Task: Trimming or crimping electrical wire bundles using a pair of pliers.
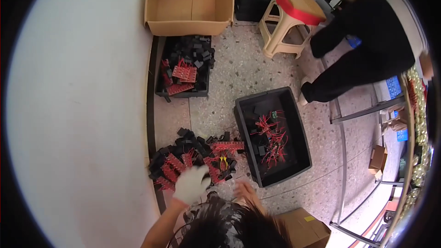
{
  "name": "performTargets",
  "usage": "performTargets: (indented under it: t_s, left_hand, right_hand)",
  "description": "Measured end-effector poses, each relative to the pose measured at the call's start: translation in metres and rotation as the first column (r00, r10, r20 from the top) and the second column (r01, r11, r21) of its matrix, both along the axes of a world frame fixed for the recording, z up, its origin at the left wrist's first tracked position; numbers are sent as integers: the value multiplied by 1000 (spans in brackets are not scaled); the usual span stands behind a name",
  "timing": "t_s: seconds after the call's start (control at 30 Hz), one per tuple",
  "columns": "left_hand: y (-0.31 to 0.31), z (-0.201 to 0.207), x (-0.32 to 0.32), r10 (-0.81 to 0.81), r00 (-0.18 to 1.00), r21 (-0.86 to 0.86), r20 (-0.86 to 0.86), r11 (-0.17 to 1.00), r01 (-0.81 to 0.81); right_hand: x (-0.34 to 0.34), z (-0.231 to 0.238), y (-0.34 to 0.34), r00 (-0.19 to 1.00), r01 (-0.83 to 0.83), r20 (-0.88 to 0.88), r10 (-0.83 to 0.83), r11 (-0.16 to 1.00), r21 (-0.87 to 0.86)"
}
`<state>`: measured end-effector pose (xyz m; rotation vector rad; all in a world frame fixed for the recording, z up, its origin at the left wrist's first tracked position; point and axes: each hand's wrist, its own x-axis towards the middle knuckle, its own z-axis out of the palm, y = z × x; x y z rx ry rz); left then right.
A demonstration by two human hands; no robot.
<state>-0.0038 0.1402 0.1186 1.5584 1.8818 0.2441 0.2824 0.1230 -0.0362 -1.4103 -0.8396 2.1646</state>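
Note:
My left hand (191, 183) wears a white glove and rests with fingers spread on the near edge of a floor pile of black blocks and red circuit boards (193, 158). I cannot see anything gripped in it. My right hand (245, 189) is bare and blurred, fingers stretched out, hovering between the pile and a black bin (301, 131); it looks empty. Yellow-handled pliers (223, 160) lie on the pile just ahead of both hands. The bin holds red-wired parts (272, 138) and a few black pieces.
A black tray (183, 94) of black blocks and red boards stands farther off, behind it an open cardboard box (189, 26). A beige stool with a red seat (294, 14) and a person in black (367, 50) are at upper right. White wall left; another carton (305, 229) near right.

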Motion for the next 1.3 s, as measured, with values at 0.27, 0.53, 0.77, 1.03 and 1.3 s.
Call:
performTargets:
  t_s: [0.27,0.53,0.77,1.03,1.3]
  left_hand:
    - [118,-261,52,-384,896,339,-223,831,441]
    - [142,-293,80,-427,843,181,-327,847,500]
    - [118,-208,67,-89,965,-5,245,996,93]
    - [110,-160,69,38,811,58,584,994,-88]
    - [117,-146,100,-308,902,264,304,937,231]
  right_hand:
    - [-95,-201,33,441,-713,896,-43,590,379]
    - [-69,-218,16,578,-513,816,-14,772,376]
    - [3,-232,-48,844,-312,523,-117,685,658]
    - [22,-213,-64,911,47,364,-194,926,376]
    - [54,-68,8,868,-192,408,-282,568,801]
